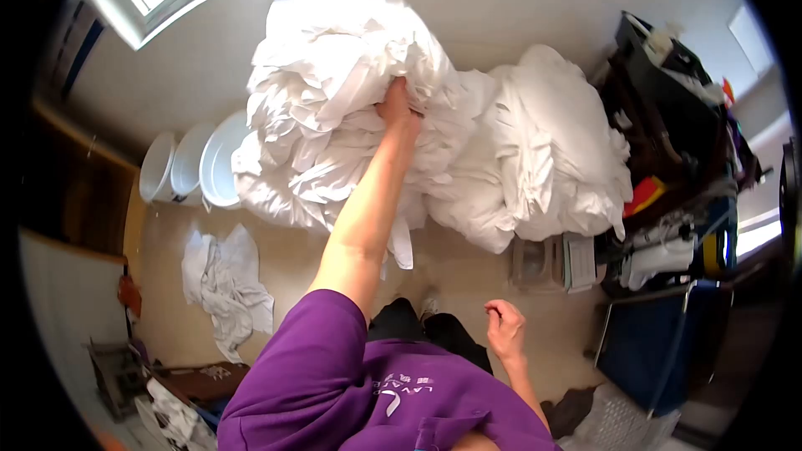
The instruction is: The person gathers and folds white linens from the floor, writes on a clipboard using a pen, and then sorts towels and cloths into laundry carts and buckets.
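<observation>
A tall heap of crumpled white cloth [326, 92] rises in front of me, left of the middle. My left hand [398, 104] reaches into its folds; the fingertips are hidden in the cloth, so what they grip does not show. To the right, touching the heap, lies a second pile of white cloth [560, 142]. My right hand [505, 330] hangs low at my right side, away from the cloth, with its fingers curled in and nothing visible in them.
White tubs [224, 159] stand by the wall at the left. A loose white cloth [225, 280] lies on the floor. Clear plastic boxes [536, 263] sit below the right pile. A blue-sided cart [647, 347] and a cluttered dark shelf [660, 134] are at the right.
</observation>
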Demonstrator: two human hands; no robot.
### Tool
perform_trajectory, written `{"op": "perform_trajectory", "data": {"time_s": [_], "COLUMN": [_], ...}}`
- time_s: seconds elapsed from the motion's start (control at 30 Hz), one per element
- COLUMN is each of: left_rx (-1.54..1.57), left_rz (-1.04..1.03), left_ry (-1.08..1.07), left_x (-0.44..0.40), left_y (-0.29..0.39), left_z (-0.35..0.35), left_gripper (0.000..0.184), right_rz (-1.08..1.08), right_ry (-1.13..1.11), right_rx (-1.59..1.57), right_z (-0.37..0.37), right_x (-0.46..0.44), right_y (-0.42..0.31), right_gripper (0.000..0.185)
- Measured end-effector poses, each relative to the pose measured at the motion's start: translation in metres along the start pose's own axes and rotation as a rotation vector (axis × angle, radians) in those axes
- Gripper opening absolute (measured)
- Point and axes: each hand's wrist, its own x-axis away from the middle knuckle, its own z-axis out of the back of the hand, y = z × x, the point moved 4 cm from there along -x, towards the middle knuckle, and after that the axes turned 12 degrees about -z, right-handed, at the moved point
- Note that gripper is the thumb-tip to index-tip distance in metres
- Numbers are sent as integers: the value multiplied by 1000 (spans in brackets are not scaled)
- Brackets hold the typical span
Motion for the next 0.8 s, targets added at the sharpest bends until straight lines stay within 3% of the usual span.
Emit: {"op": "perform_trajectory", "data": {"time_s": [0.07,0.13,0.23,0.3,0.37,0.43,0.63,0.7,0.8], "left_rx": [50,64,-4,-49,-18,-94,-258,-369,-688], "left_rz": [6,209,181,257,267,232,392,309,-74], "left_ry": [-91,-100,-475,-396,-524,-460,-350,-360,-343], "left_x": [7,-7,-8,-2,-3,-21,1,-8,95], "left_y": [-9,-24,-15,-2,6,0,35,50,96], "left_z": [1,10,3,1,-3,3,-1,31,47], "left_gripper": [78,73,48,46,45,48,49,46,36], "right_rz": [-28,-90,-274,-384,-305,-336,-323,-320,-327], "right_ry": [90,169,260,328,318,326,254,288,296], "right_rx": [41,71,21,3,0,12,26,39,53], "right_z": [8,15,15,11,10,13,10,25,52], "right_x": [22,46,81,104,115,127,145,150,150], "right_y": [12,19,38,46,41,40,62,74,110], "right_gripper": [10,9,10,9,9,9,7,6,5]}}
